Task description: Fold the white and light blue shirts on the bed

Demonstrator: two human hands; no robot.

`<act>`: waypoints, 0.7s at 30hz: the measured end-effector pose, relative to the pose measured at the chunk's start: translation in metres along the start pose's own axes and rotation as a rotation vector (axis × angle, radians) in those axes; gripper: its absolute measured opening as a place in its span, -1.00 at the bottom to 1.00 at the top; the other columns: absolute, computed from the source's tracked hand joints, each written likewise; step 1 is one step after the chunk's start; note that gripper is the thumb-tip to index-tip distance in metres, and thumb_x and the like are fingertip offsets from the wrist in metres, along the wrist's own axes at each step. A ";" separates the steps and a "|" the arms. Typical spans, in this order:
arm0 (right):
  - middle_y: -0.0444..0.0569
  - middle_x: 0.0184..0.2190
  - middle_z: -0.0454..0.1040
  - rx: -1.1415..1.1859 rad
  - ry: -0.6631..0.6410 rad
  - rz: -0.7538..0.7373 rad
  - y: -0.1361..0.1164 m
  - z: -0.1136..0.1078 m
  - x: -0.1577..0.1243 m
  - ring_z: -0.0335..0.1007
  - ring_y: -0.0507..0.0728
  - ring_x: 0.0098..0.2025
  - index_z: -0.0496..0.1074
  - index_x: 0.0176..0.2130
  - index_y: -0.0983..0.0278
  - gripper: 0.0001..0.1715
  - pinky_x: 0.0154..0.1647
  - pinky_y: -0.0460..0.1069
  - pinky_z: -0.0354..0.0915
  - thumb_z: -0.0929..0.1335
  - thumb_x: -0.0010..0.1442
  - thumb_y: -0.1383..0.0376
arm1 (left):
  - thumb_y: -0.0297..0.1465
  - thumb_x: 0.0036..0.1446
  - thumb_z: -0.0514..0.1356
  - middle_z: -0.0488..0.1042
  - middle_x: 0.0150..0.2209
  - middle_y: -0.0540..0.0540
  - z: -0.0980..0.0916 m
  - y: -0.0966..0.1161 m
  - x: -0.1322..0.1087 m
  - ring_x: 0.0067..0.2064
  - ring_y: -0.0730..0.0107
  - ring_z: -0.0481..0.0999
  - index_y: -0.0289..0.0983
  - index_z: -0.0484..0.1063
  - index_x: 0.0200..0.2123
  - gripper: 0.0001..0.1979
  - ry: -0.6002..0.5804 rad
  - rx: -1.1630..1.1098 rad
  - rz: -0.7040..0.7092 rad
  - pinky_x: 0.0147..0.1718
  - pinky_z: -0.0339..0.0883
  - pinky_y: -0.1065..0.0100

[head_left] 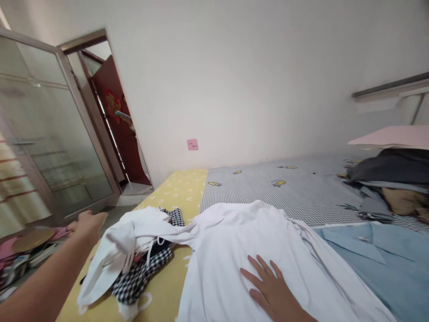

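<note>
My right hand [271, 284] lies flat with its fingers spread on a white shirt [234, 250], which is laid out on the bed. My left hand [89, 226] reaches out past the bed's left side, holding nothing. A bunched white garment [114, 246] lies on the bed to its lower right, over a black-and-white checked cloth [140, 277]. A light blue shirt with its collar showing [375, 268] lies to the right of the white shirt, partly under its edge.
The bed has a yellow sheet [177, 192] and a grey checked sheet [268, 188]. A pile of dark and tan clothes [392, 179] lies at right, under a pink board [392, 136]. A glass door [43, 134] stands at left, and assorted items [27, 255] lie low beyond the bed.
</note>
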State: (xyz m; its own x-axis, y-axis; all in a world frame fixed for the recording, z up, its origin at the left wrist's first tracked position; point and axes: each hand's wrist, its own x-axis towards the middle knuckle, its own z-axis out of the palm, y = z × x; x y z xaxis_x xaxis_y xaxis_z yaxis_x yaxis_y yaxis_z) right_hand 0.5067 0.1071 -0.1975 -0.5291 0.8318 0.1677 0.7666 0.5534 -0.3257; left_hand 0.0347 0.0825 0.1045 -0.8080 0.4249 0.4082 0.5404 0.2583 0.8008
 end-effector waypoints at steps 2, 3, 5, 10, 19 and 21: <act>-0.12 0.42 0.04 -0.036 0.052 -0.062 0.009 0.006 -0.002 -0.05 0.41 0.43 0.09 0.33 -0.28 -0.44 0.31 0.51 0.02 0.15 0.39 -0.08 | -0.50 0.01 0.15 0.14 0.30 -0.55 0.036 0.012 -0.029 0.35 -0.62 -0.02 -0.45 0.41 0.00 -0.57 0.026 0.084 0.009 0.15 -0.08 -0.57; -0.09 0.41 0.08 -0.076 0.090 -0.095 0.013 0.009 -0.002 0.02 0.43 0.40 0.09 0.33 -0.28 -0.44 0.27 0.50 0.10 0.17 0.38 -0.07 | -0.49 0.07 0.13 0.13 0.32 -0.51 0.058 0.019 -0.051 0.36 -0.53 0.02 -0.44 0.44 -0.01 -0.62 -0.010 0.099 0.065 0.19 -0.02 -0.49; -0.07 0.38 0.16 -0.177 0.190 -0.166 0.020 0.015 0.001 0.17 0.43 0.34 0.09 0.33 -0.28 -0.42 0.19 0.43 0.23 0.20 0.37 -0.06 | -0.47 0.17 0.09 0.21 0.35 -0.26 0.107 0.031 -0.105 0.38 -0.09 0.15 -0.27 0.50 0.00 -0.65 -0.141 0.095 0.312 0.31 0.02 -0.17; -0.11 0.31 0.30 -0.374 0.450 -0.305 0.035 0.024 0.008 0.35 0.29 0.24 0.10 0.35 -0.19 -0.34 0.12 0.18 0.30 0.27 0.33 -0.07 | -0.34 0.33 0.04 0.07 0.44 -0.12 0.214 0.013 -0.231 0.45 0.10 0.03 0.04 0.18 0.33 -0.48 -0.445 0.220 1.374 0.37 -0.27 -0.24; -0.18 0.05 0.57 -0.139 0.251 -0.102 0.041 0.023 0.029 0.52 0.17 0.02 0.44 0.07 -0.12 -0.66 -0.05 0.01 0.32 0.26 0.35 0.01 | -0.35 0.33 -0.08 0.21 0.36 -0.08 0.281 -0.111 -0.274 0.36 -0.02 0.23 -0.01 0.19 0.32 -0.49 -0.522 0.488 0.921 0.24 0.06 -0.34; -0.12 -0.16 0.64 0.053 0.172 0.157 0.033 -0.011 0.062 0.55 0.14 -0.13 0.37 0.16 -0.01 -0.60 -0.14 -0.01 0.31 0.20 0.39 0.17 | -0.37 0.33 -0.09 0.24 0.35 -0.10 0.282 -0.114 -0.274 0.35 -0.01 0.26 -0.04 0.22 0.31 -0.49 -0.492 0.452 0.942 0.23 0.09 -0.31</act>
State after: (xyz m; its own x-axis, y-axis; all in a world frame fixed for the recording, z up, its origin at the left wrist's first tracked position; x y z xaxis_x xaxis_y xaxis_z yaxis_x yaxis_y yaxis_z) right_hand 0.5033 0.1771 -0.1882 -0.3315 0.9053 0.2655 0.8124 0.4170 -0.4076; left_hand 0.2612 0.1817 -0.2222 0.0853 0.8807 0.4660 0.9954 -0.0956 -0.0015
